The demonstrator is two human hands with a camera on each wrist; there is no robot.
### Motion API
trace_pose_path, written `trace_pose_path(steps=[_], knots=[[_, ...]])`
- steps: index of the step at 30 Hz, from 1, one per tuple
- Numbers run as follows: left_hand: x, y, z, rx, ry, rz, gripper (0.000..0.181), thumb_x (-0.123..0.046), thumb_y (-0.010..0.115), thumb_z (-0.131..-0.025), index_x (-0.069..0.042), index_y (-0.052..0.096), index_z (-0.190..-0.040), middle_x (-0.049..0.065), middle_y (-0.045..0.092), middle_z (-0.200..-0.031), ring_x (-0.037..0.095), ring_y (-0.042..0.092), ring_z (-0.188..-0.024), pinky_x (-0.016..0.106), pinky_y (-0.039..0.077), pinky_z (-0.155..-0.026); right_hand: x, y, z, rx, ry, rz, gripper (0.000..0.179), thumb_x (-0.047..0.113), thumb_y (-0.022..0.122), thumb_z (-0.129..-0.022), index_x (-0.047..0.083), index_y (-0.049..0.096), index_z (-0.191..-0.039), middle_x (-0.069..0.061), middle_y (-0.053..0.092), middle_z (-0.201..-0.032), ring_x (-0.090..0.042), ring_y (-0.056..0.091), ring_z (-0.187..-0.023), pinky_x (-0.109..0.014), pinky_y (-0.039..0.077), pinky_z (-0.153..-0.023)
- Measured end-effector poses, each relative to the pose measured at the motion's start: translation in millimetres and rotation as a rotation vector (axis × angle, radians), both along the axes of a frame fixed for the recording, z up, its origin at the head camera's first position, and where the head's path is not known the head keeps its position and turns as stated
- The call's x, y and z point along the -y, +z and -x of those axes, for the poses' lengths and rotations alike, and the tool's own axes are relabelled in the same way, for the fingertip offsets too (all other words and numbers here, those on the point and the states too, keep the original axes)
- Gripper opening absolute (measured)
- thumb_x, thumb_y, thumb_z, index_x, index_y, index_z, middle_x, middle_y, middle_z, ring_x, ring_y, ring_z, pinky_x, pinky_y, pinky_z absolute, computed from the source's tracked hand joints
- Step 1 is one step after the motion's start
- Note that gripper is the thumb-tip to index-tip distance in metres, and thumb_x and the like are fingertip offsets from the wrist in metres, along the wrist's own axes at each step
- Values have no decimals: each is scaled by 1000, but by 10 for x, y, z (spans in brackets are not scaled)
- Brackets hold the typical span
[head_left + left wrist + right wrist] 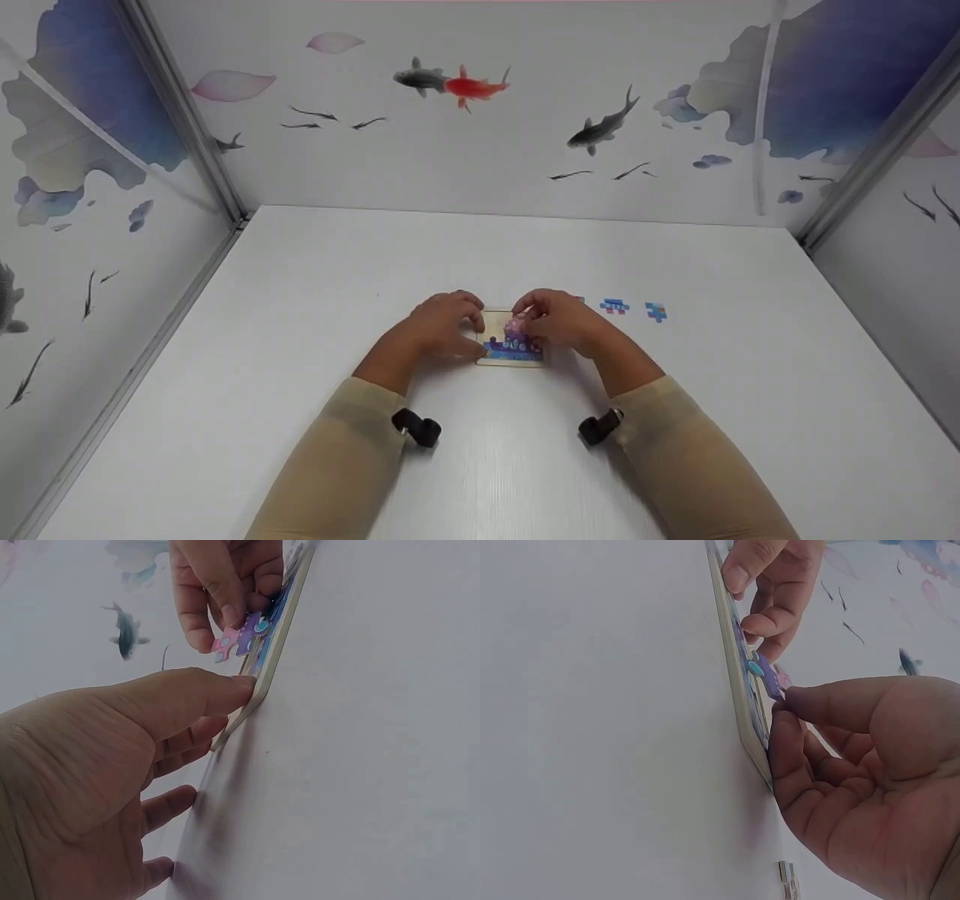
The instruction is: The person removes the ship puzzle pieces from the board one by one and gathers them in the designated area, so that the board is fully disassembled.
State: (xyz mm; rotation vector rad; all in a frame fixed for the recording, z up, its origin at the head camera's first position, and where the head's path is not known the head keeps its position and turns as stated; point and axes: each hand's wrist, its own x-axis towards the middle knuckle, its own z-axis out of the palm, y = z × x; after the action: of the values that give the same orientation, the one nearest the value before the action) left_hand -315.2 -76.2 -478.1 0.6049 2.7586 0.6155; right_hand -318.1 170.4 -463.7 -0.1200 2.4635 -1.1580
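A small square jigsaw board (510,365) with a pale wooden rim lies on the table, its nearer part filled with blue and purple picture. My right hand (561,321) pinches a pink and purple jigsaw piece (238,639) between thumb and forefinger. In the right wrist view that piece (767,678) is tilted just over the board. At the board's left side, my left hand (448,324) rests its thumb on the rim, with the other fingers spread loosely. The right hand hides part of the board's right side.
Right of the board lie loose jigsaw pieces: one blue and pink (614,306), another blue with mixed colours (656,312), and one partly behind the right hand. White walls with painted fish (602,129) enclose the white table (360,255) at the back and sides.
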Motion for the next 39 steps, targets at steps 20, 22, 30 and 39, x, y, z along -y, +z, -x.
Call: trace_pose_path(steps=[20,22,30,39], knots=[[-21,34,-39,0,11,-16,29,-42,84,-86,-25,76,-108,-5,55,-158,33,41,-156,58,31,-131,-241,85,14,5,-28,35,26,24,70,-104,25,71,-130,-8,70,-117,-23,71,-100,-30,60,-86],[-25,33,-40,0,11,-16,28,-41,84,-87,-24,75,-107,-5,55,-158,33,41,-156,57,30,-131,-351,94,21,8,-42,31,27,25,70,-104,25,71,-131,-8,71,-117,-23,70,-99,-30,59,-83],[-22,30,-42,10,12,-1,27,-40,83,-88,-24,75,-108,-5,55,-159,32,40,-157,57,29,-132,-959,103,-26,48,-113,93,35,22,71,-104,18,68,-138,-10,67,-126,-21,69,-105,-26,63,-91],[27,59,-49,9,-21,-29,27,-38,82,-87,-22,75,-108,-3,54,-159,39,41,-154,62,33,-128,-1493,102,-92,48,-144,90,41,26,72,-103,13,66,-142,-7,68,-122,-20,68,-103,-23,62,-90]])
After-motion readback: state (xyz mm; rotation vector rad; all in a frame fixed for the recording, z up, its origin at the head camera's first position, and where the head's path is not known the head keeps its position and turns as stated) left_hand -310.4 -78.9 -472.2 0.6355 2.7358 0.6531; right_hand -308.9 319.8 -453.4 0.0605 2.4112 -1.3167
